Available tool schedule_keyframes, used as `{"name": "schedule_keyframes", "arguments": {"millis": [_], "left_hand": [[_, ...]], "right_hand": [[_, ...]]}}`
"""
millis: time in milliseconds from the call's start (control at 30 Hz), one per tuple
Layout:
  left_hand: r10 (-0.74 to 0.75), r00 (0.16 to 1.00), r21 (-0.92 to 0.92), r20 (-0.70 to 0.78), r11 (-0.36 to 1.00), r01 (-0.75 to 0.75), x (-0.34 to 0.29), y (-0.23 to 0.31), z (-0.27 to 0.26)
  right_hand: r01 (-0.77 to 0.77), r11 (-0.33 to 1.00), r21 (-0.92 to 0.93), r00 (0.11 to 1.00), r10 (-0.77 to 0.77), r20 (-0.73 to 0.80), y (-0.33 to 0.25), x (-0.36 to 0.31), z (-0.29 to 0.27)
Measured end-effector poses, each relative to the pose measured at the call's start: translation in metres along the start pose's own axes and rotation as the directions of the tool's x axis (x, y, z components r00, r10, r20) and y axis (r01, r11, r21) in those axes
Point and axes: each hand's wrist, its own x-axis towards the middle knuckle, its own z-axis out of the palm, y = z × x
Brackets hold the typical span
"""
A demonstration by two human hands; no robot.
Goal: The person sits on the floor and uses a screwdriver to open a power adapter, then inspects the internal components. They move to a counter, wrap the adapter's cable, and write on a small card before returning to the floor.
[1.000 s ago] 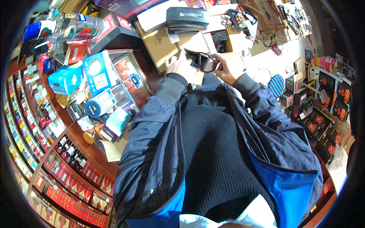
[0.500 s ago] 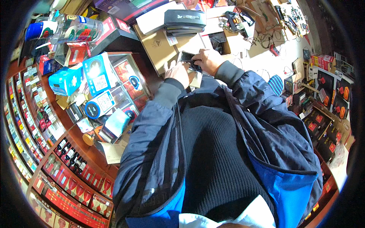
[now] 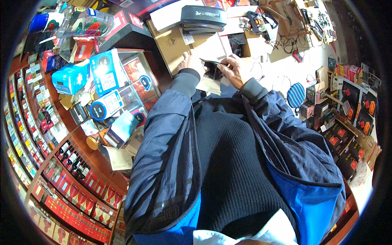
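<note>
My right hand [image 3: 237,71] pinches a thin dark flat panel [image 3: 211,61], seen almost edge-on, between thumb and fingers. Its far end reaches toward my left hand [image 3: 191,63], whose fingers are curled; what they hold is mostly hidden. Below the panel, between the two hands, is a dark object [image 3: 213,72] that I cannot make out. A pale card-like piece [image 3: 209,85] lies just under it, close to my body. Right beyond my hands is a flat brown cardboard box [image 3: 173,48].
A stack of black flat boxes [image 3: 203,16] rests on the cardboard. Left are a glass case [image 3: 134,67], blue payment-code stands [image 3: 103,71] and a large clear bottle [image 3: 83,22]. Tangled black cables [image 3: 286,43] lie to the right, with a striped round cushion [image 3: 296,95] nearer me.
The dark flat thing between my hands has tilted from face-up to nearly edge-on. My right hand has shifted right and nearer me, and the hands are farther apart.
</note>
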Motion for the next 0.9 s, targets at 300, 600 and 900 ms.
{"name": "schedule_keyframes", "arguments": {"millis": [300,600,900], "left_hand": [[0.069,0.997,0.093,0.034,0.993,-0.072,0.006,0.010,-0.006],[0.217,0.972,-0.374,-0.094,0.897,-0.237,0.009,-0.042,-0.015],[0.145,0.989,-0.671,-0.004,0.733,-0.110,0.021,-0.048,0.011]], "right_hand": [[-0.025,0.979,0.203,0.996,0.041,-0.075,-0.003,-0.003,-0.012],[0.126,0.988,-0.088,0.987,-0.133,-0.086,-0.026,0.008,-0.010],[0.125,0.934,-0.334,0.984,-0.160,-0.081,-0.022,0.044,0.020]]}}
